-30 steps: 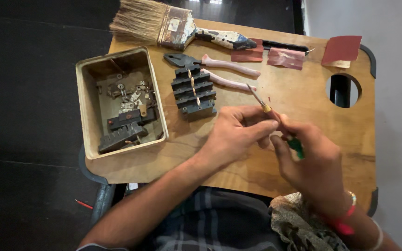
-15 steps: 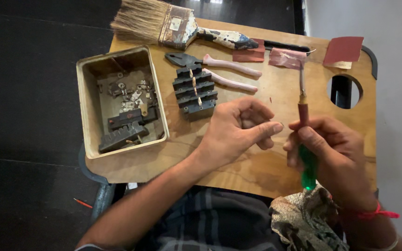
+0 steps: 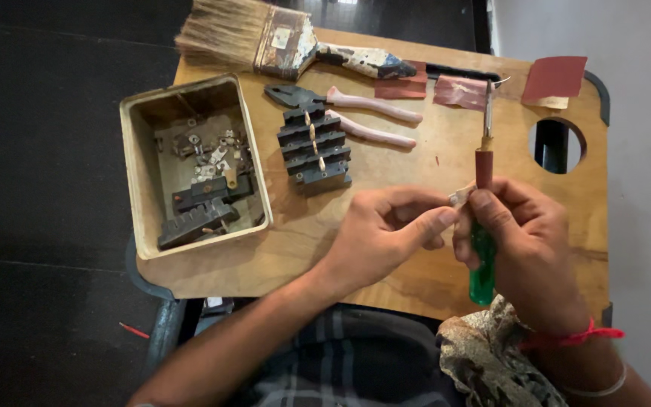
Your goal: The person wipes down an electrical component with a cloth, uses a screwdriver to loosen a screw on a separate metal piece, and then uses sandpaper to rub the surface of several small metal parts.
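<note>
My right hand [image 3: 525, 245] grips a screwdriver [image 3: 482, 218] with a green handle and red collar, its metal shaft pointing away from me. My left hand [image 3: 386, 230] pinches a small pale metal piece [image 3: 461, 196] between thumb and forefinger, touching the screwdriver's collar. Both hands hover over the near right part of a wooden board [image 3: 416, 158].
A black terminal block [image 3: 314, 151] and pink-handled pliers [image 3: 356, 113] lie mid-board. An open cream metal box [image 3: 139, 173] holding dark parts and screws sits at left. A wide paintbrush [image 3: 280, 38] and red sandpaper pieces [image 3: 555, 79] lie along the far edge. A round hole [image 3: 557, 145] is at right.
The screwdriver went from tilted low between my hands to upright with its shaft pointing away. My left hand now pinches the small piece against its collar.
</note>
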